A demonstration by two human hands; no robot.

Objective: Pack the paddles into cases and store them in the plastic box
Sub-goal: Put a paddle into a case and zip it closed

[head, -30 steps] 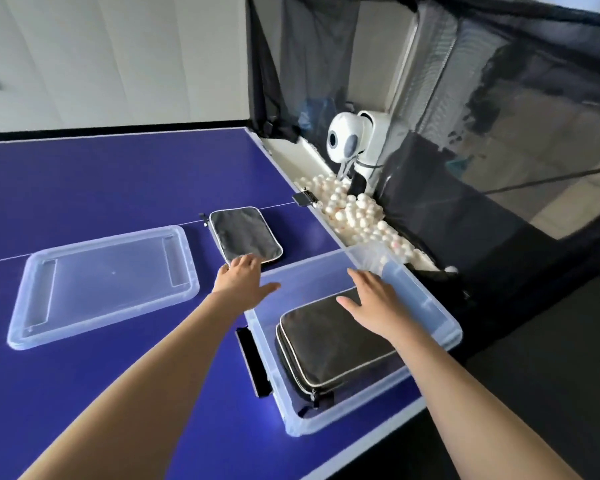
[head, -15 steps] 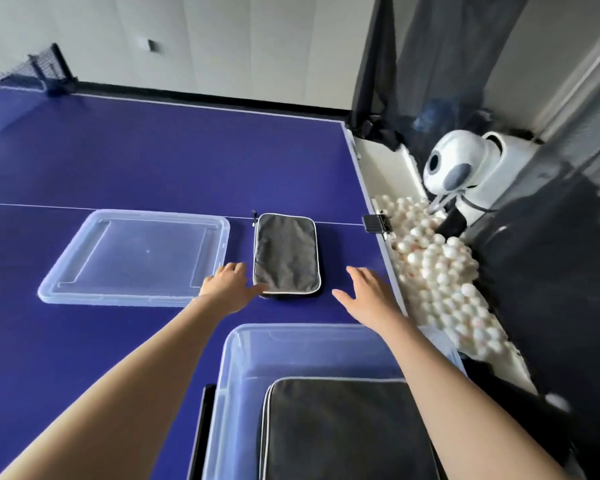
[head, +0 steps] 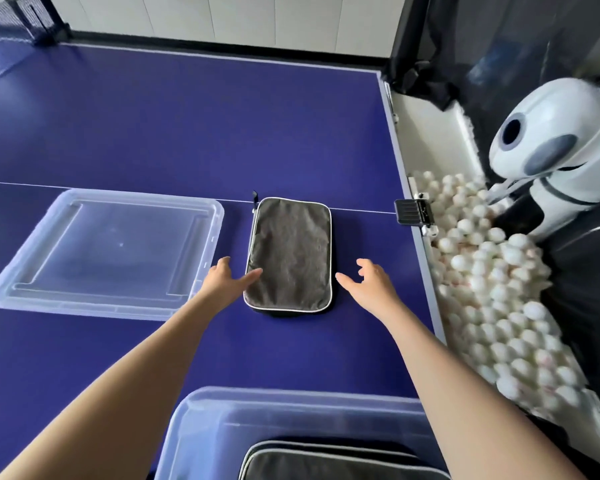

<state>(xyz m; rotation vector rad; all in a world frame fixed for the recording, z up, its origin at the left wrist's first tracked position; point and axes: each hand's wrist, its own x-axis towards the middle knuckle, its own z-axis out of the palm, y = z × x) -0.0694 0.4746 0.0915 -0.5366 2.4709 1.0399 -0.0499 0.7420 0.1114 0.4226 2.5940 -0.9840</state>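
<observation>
Covering most of the view, blue table (head: 187,133) meets white wall (head: 257,15).

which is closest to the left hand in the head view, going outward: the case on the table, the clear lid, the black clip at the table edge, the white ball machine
From the left hand:
1. Paddle case, touched by the thumb, just right.
2. Clear lid, just left; nearly as close.
3. Black clip, at the right table edge.
4. White ball machine, far right, beyond the table.
</observation>
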